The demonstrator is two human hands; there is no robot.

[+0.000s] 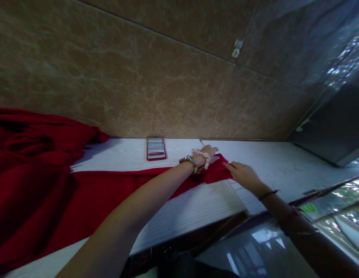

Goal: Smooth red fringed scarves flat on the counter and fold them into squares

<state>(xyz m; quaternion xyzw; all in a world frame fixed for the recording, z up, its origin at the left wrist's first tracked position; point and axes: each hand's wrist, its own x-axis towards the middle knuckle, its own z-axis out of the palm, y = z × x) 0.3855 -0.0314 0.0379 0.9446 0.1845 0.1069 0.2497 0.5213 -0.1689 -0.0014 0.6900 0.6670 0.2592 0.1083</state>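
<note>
A long red cloth [89, 193] lies across a white wood-grain tabletop [197, 208] and is bunched in a heap at the left. My left hand [209, 153] rests flat on the cloth's narrow far end, fingers stretched out, with beaded bracelets and a pale scrunchie at the wrist. My right hand [243, 173] lies just right of it, fingers extended onto the same end of the cloth, pressing its edge against the table. A thin dark band circles the right wrist.
A phone in a red case [156, 148] lies on the table near the brown marble wall [139, 77]. A dark box [336, 127] stands at the far right. The table's front edge runs above a glossy floor [254, 247].
</note>
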